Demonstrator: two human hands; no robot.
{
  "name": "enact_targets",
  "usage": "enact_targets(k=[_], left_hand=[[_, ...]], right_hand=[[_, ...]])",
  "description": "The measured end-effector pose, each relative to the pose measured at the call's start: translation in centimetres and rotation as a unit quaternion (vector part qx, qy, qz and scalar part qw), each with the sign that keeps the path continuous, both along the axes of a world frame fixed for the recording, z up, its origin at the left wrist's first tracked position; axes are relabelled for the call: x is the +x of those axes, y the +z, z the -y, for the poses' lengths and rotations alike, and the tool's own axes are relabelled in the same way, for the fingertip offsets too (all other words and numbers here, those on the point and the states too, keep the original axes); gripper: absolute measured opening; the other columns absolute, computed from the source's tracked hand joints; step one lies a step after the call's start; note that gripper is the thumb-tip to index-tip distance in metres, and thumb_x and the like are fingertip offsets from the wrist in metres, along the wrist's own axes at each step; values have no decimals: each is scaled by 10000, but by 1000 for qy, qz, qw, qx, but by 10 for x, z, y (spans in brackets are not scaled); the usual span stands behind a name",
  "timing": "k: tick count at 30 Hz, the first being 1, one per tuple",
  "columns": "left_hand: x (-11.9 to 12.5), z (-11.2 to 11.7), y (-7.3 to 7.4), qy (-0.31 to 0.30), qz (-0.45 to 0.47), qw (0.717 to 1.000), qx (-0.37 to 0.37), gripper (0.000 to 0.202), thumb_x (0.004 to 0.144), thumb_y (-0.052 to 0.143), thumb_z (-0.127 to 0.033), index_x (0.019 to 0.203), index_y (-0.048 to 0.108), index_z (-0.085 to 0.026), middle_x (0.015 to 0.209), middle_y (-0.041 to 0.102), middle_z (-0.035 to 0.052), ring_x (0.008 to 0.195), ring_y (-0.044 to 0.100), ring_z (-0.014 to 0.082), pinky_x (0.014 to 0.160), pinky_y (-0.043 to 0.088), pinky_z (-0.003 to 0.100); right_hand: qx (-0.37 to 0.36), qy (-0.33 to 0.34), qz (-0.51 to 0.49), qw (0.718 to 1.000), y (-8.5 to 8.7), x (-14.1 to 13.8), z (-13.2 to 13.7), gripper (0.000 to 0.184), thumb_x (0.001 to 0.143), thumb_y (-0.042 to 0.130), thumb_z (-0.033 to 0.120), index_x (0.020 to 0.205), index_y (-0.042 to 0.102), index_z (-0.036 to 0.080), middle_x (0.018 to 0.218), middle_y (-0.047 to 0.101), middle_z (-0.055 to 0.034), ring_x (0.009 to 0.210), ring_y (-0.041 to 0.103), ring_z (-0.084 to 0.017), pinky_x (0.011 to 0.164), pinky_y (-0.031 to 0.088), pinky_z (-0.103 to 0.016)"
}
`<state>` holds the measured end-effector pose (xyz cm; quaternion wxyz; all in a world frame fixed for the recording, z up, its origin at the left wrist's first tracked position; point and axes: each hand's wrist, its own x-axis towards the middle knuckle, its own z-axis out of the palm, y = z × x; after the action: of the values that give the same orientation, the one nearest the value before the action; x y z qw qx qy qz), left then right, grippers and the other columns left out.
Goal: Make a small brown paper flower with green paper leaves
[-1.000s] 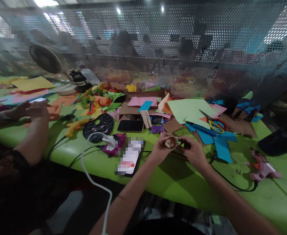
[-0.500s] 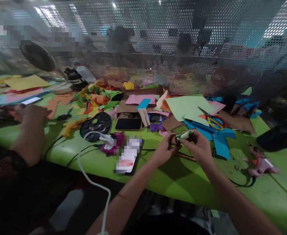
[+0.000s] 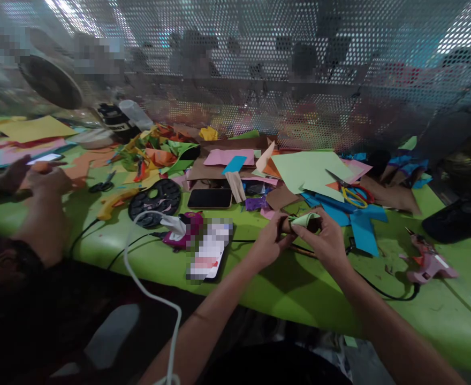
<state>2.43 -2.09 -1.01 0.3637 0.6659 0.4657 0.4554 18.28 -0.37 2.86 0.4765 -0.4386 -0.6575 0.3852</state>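
Observation:
My left hand (image 3: 271, 241) and my right hand (image 3: 324, 240) meet above the green table (image 3: 259, 289), both pinched on a small brown paper piece (image 3: 287, 223) with a pale green paper strip (image 3: 305, 218) wrapped on it. The fingers of both hands are closed round it. A thin brown stick (image 3: 302, 251) lies on the table under my hands. A pink glue gun (image 3: 426, 262) rests to the right, its black cord running back under my right wrist.
Coloured paper sheets (image 3: 311, 171) and scissors with yellow and red handles (image 3: 351, 193) lie behind my hands. A black phone (image 3: 210, 198), a second phone (image 3: 208, 255) and a black round palette (image 3: 155, 197) are to the left. Another person's hands (image 3: 38, 179) work at far left. A perforated screen (image 3: 259, 69) backs the table.
A second ago my left hand showed the rolled brown piece end-on. Since then my right hand has brought the green strip onto it, and both hands have closed together around it.

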Motion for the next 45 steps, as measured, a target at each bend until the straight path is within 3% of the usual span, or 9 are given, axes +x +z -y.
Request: enact_targets(k=[8, 19, 26, 31, 34, 40, 45], left_hand=[[1, 4, 6, -1, -19, 999, -29, 355, 856, 583, -278, 1168, 458, -163, 930, 555, 33, 815, 505, 172, 766, 422, 294], [2, 4, 8, 8, -54, 998, 10, 353, 874, 554, -262, 1201, 463, -164, 1103, 606, 92, 945, 576, 206, 837, 451, 322], [1, 6, 11, 6, -129, 992, 13, 438, 873, 557, -345, 1261, 468, -161, 1175, 611, 119, 1061, 586, 263, 936, 448, 395], [1, 6, 12, 6, -93, 995, -21, 384, 887, 511, -327, 1236, 494, -171, 1147, 625, 94, 1029, 591, 249, 920, 450, 381], [1, 5, 8, 13, -68, 997, -32, 359, 901, 492, -342, 1222, 501, -182, 1148, 624, 88, 1037, 584, 244, 916, 443, 371], [0, 6, 7, 10, -38, 998, -45, 354, 935, 453, -405, 1209, 510, -188, 1079, 617, 59, 978, 565, 215, 877, 440, 337], [0, 7, 5, -18, 25, 998, -49, 403, 910, 519, -445, 1219, 507, -187, 1085, 605, 51, 1003, 562, 207, 905, 445, 322]], right_hand=[[11, -13, 44, 999, -4, 1, -1, 215, 757, 717, 360, 815, 595, 192, 732, 578, 10, 664, 510, -150, 609, 390, -273], [14, -24, 98, 995, -6, 4, -4, 274, 770, 697, 402, 743, 501, 213, 706, 528, 24, 669, 495, -158, 597, 357, -273], [12, 21, 129, 991, -7, 5, -7, 216, 809, 664, 395, 807, 549, 211, 744, 588, 1, 692, 536, -178, 619, 380, -285], [95, 15, 200, 975, -1, 5, -5, 230, 871, 600, 401, 764, 515, 215, 759, 560, -23, 735, 526, -197, 649, 380, -304], [125, 35, 209, 969, 3, 4, -2, 206, 937, 502, 386, 854, 566, 209, 857, 605, -66, 825, 555, -225, 714, 414, -333], [133, 71, 175, 973, 6, 4, -1, 272, 988, 378, 320, 898, 611, 213, 890, 619, -90, 903, 572, -247, 806, 444, -374], [118, 78, 180, 973, 4, 4, -2, 272, 985, 426, 360, 863, 618, 211, 881, 611, -76, 897, 571, -234, 785, 432, -344]])
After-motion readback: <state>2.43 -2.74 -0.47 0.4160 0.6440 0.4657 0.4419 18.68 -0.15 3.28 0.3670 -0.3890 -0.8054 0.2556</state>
